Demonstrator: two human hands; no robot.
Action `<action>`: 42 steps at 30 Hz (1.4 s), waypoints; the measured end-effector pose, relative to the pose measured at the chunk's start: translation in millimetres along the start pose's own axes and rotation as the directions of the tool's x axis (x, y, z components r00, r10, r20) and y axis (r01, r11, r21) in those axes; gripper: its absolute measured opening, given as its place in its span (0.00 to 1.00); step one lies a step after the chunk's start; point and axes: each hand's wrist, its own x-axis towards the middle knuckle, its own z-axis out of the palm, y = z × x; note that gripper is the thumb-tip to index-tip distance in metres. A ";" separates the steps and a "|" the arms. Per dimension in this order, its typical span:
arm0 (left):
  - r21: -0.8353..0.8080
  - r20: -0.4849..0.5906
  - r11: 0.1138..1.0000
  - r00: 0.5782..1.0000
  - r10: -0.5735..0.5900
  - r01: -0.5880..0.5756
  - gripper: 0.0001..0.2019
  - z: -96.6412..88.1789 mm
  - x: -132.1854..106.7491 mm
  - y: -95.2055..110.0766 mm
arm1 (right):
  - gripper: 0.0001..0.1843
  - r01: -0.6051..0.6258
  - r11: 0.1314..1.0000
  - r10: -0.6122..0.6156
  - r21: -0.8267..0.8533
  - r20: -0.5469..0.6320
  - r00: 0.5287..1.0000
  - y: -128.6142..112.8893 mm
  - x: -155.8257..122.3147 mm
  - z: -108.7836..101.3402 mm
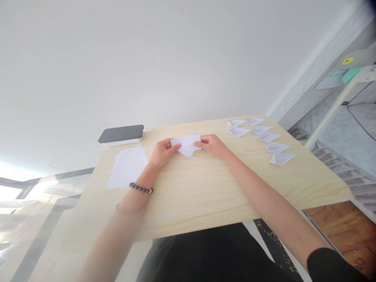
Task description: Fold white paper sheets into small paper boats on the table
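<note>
Between my two hands is a partly folded piece of white paper (187, 141), a wide band along its top and a blunt point hanging below. My left hand (163, 152) pinches its left end, thumb in front and fingers behind. At the right end my right hand (214, 145) grips it the same way. The paper is held just over the wooden table (194, 196). Beside my left forearm lies a stack of white paper sheets (126, 167), slightly fanned. Several folded paper pieces (281, 158) with pointed ends lie in loose rows at the right.
A white box-shaped device with a dark top (121, 134) stands at the table's back left corner, a white cable (151, 131) running from it. A plain wall (164, 62) rises behind the table. A white metal frame (331, 109) stands off to the right.
</note>
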 end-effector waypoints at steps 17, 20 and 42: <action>0.259 -0.153 0.966 0.987 0.041 0.000 0.16 -4.0 -3.6 7.8 | 0.14 0.236 0.965 -0.254 -0.112 -0.194 0.947 6.6 4.4 3.1; 0.345 -0.165 0.938 0.981 0.098 -0.036 0.15 -4.2 -2.5 6.7 | 0.11 0.304 0.925 -0.357 -0.228 -0.254 0.899 4.8 4.7 3.3; 0.773 0.344 0.453 0.894 0.288 -0.444 0.14 -14.6 -2.2 3.2 | 0.10 0.243 0.882 -0.249 -0.403 0.038 0.968 7.8 -1.2 -5.6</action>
